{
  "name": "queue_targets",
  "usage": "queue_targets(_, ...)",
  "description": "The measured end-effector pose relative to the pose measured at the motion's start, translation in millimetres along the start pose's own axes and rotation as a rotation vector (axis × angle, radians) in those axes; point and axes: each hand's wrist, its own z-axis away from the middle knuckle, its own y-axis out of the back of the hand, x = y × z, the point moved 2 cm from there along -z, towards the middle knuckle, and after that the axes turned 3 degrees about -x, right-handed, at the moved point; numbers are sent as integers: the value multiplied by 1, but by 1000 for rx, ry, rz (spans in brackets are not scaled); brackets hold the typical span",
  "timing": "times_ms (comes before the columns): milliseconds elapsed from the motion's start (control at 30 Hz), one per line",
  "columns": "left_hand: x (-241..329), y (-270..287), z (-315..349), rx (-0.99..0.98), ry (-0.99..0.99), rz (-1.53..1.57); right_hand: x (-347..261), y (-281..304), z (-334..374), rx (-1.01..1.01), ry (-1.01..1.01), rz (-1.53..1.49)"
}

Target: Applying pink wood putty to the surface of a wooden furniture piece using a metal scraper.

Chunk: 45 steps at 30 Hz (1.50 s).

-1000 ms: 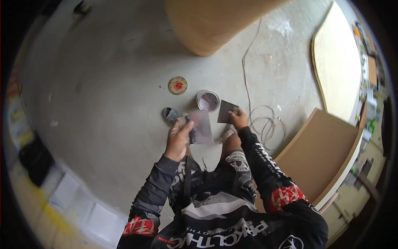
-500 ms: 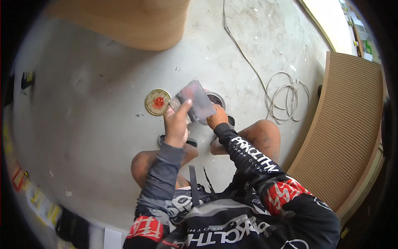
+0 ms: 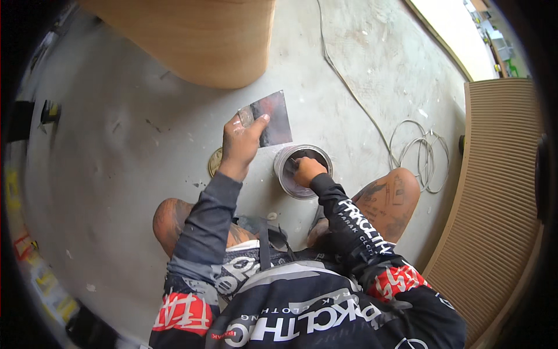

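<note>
My left hand (image 3: pixel 241 142) grips a thin, flat rectangular plate (image 3: pixel 278 125) by its near left edge, thumb on top. The plate is grey and dark with a reddish smear. Just right of it, an open round tin (image 3: pixel 283 181) stands on the floor between my feet. Over its mouth, my right hand (image 3: pixel 308 171) reaches in with curled fingers. What those fingers hold is hidden inside the tin. Partly behind my left wrist lies a round, yellowish tin lid (image 3: pixel 214 164).
A large curved wooden panel (image 3: pixel 232 52) stands ahead. On the right is a ribbed brown curved piece (image 3: pixel 488 192). A cable (image 3: pixel 354 87) runs across the grey floor to a loose coil (image 3: pixel 430 151). A black and yellow object (image 3: pixel 51 111) sits far left.
My right hand has gone from the plate's edge down into the tin. My left hand has moved the plate slightly away and turned it, uncovering the tin. The view has shifted.
</note>
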Motion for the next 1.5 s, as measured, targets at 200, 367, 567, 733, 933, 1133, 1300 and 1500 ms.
queue_targets(200, -12, 0, -12, -13, 98, -32, 18, 21, 62, 218, 117, -103)
queue_targets(367, -26, -5, -9, -148, 70, -20, 10, 46, 139, 388, 187, -272)
queue_targets(567, -34, -23, -3, -245, 163, 125, 0, 77, 224, 771, 448, -466)
queue_targets(733, -9, -43, 35, -395, 514, 588, -12, 97, 273, 1090, 702, -528)
queue_targets(933, 30, -43, 78, -647, 658, 1010, -20, 91, 260, 1263, 952, -406)
queue_targets(1133, 71, -43, 98, -713, 618, 1106, -39, 75, 226, 1193, 1143, -318)
queue_targets(1300, 83, -2, 102, -472, 419, 995, -54, 73, 203, 953, 1009, -309)
queue_targets(1500, 80, 77, 85, -210, 196, 1092, -66, 31, 109, 411, 940, -75)
